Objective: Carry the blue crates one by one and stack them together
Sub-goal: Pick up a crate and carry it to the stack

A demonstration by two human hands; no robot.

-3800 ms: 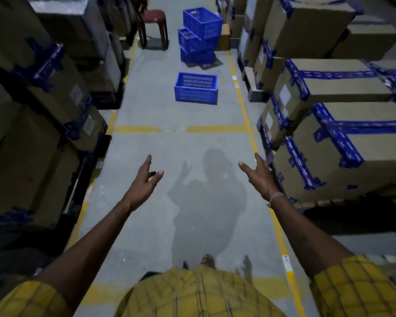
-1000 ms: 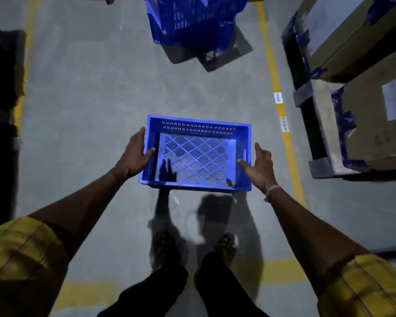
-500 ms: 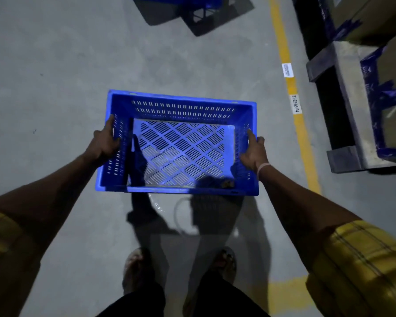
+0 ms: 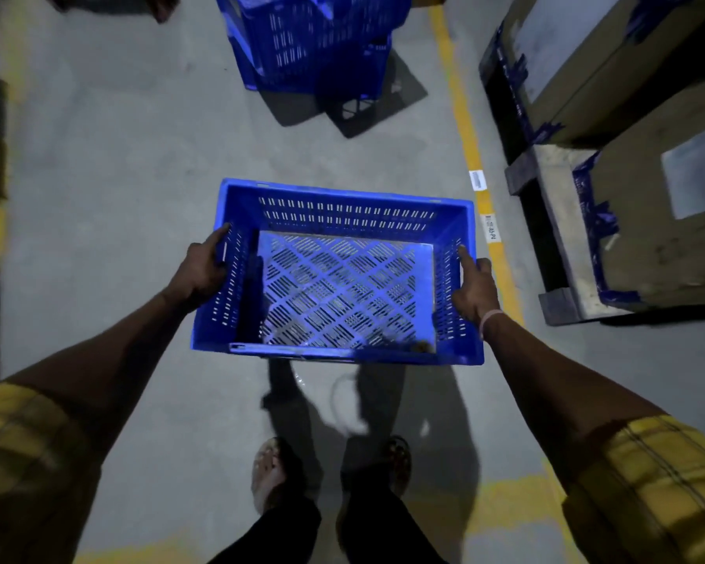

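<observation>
**Crate in both hands, stack straight ahead**

The person holds one blue crate (image 4: 338, 274) clear of the floor (image 4: 98, 177), with its open top facing up. The left hand (image 4: 200, 270) grips the crate's left short wall, thumb lying along the rim and the fingers out of sight on the outer side. The right hand (image 4: 473, 287) grips the right short wall the same way, with its thumb pointing forward along the inner face. Both hands are closed on the crate, each roughly midway along its wall, so the crate sits between them and appears about level.

The stack of blue crates (image 4: 314, 38) stands beyond the carried crate, well apart from it and slightly to its left. A yellow floor line (image 4: 465, 128) runs past the crate's right side, and taped cartons (image 4: 648, 221) on a pallet lie further right of that.

To do the carry well, the person should probably keep the crate level and square to the stack. The upper crates there look skewed, so the carried crate likely needs lining up with the topmost rim before it is lowered. The thumbs should leave the rim only once it seats.
</observation>
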